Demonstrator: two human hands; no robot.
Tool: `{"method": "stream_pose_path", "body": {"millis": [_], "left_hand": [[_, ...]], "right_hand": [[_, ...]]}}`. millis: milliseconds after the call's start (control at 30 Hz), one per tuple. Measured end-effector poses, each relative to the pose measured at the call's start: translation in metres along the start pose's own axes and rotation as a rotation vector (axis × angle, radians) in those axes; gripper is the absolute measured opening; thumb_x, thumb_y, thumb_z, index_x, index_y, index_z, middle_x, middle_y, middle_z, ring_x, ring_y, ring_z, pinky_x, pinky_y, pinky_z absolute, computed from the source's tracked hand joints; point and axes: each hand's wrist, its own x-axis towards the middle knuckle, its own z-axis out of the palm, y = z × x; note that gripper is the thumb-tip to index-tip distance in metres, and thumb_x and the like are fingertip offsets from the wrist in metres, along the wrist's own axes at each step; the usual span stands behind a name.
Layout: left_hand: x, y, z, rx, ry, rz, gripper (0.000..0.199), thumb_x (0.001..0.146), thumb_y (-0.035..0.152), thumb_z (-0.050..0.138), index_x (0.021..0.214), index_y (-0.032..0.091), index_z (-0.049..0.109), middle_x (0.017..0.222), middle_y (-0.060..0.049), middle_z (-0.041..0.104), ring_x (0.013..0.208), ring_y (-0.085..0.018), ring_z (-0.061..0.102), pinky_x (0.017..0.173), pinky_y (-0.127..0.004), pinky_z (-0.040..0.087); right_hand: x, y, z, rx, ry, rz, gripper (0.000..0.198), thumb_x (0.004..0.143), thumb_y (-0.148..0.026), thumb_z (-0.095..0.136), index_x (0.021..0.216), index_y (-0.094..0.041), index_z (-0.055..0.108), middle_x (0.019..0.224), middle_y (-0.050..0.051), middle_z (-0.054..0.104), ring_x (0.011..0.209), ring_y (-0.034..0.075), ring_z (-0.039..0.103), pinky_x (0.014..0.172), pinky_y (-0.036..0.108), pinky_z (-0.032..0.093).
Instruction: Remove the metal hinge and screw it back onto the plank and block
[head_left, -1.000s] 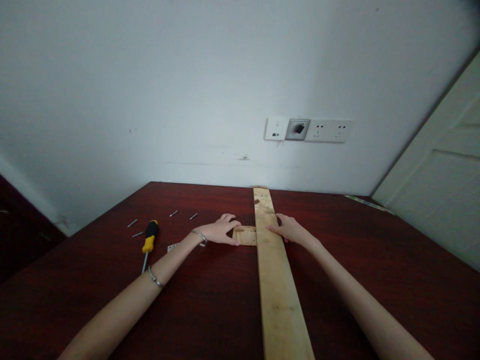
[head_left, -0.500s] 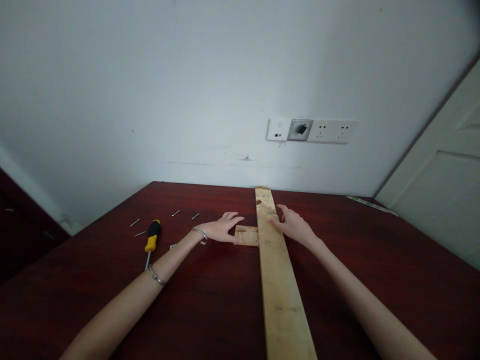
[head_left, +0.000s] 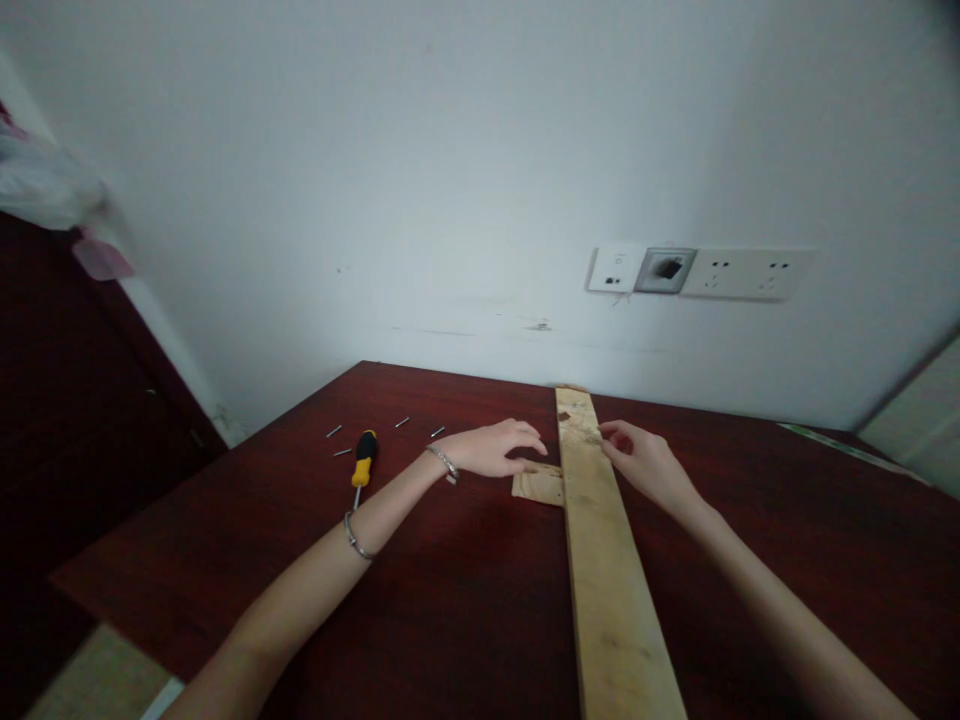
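Note:
A long pale wooden board (head_left: 611, 560) runs from the near edge of the view toward the wall. A short wooden block (head_left: 538, 486) lies flat against its left side. My left hand (head_left: 495, 447), with bracelets on that arm, hovers at the block with fingers spread and curved; its thumb is at the block's upper edge, though contact is unclear. At the board's right edge, my right hand (head_left: 651, 462) has thumb and forefinger bent with a gap between their tips, which are at or against the wood. Neither hand visibly grips anything.
Left of my left arm lies a yellow and black screwdriver (head_left: 364, 460), its shaft partly behind the arm. Several screws or nails (head_left: 402, 422) are scattered near it on the dark red table (head_left: 465, 580). Sockets (head_left: 739, 272) sit on the wall; a thin strip (head_left: 847, 450) lies far right.
The view has turned left, so everything appears farther right. My left hand has shifted up along the block. My right hand has drawn back from the board's top to its right edge, fingers more curled.

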Motion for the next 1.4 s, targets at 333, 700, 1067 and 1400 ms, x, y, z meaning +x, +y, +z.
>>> {"method": "stream_pose_path", "body": {"millis": [333,700,1067,1400], "left_hand": [[-0.058,0.007,-0.039,0.139,0.226,-0.203,0.023,0.087,0.021,0.054,0.107,0.017,0.066,0.117,-0.005,0.065,0.111,-0.018,0.057,0.100,-0.033,0.043],[-0.166,-0.042,-0.012,0.257,0.031,-0.548,0.038,0.080,0.047,0.067,0.103,0.016,0.066,0.109,-0.009,0.060,0.105,-0.023,0.054,0.104,-0.036,0.037],[-0.176,-0.036,0.014,0.303,-0.028,-0.577,0.057,0.074,0.058,0.069,0.111,0.014,0.067,0.106,-0.011,0.058,0.100,-0.026,0.050,0.090,-0.035,0.041],[-0.172,-0.046,0.021,0.258,-0.009,-0.555,0.044,0.078,0.050,0.068,0.103,0.014,0.069,0.102,-0.011,0.058,0.099,-0.026,0.051,0.096,-0.036,0.038]], "right_hand": [[-0.009,-0.035,0.009,0.082,-0.052,-0.175,0.024,0.082,-0.030,0.054,0.096,-0.021,0.071,0.080,0.004,0.070,0.072,0.019,0.063,0.070,0.031,0.047],[-0.023,-0.132,0.057,0.174,-0.404,-0.570,0.022,0.084,-0.021,0.052,0.098,-0.019,0.069,0.092,0.005,0.066,0.076,0.015,0.061,0.070,0.027,0.048],[-0.036,-0.165,0.072,0.178,-0.477,-0.711,0.023,0.085,-0.016,0.050,0.096,-0.020,0.070,0.089,0.004,0.066,0.076,0.015,0.061,0.071,0.028,0.046],[-0.045,-0.143,0.055,0.113,-0.464,-0.656,0.024,0.086,-0.017,0.048,0.096,-0.020,0.069,0.090,0.004,0.067,0.073,0.014,0.061,0.069,0.026,0.046]]}}
